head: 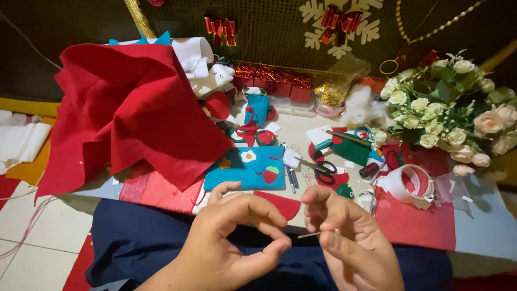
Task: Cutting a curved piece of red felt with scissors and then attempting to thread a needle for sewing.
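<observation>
Right hand (353, 242) is pinching a thin needle (309, 235) between thumb and forefinger, tip pointing left; left hand (237, 237) is curling narrow with fingertips nearly meeting, apparently gripping thread too fine to see, best kept taut and close to the eye. Beyond, red foil gift boxes (272, 81) are lining the table's (484, 226) back edge, a clear plastic box (449, 187) sitting right.

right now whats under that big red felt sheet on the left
The red felt sheet drapes over a pink patterned piece and the corner of a blue felt panel; white cloth shows behind it. Whatever props up its middle is covered.
</observation>
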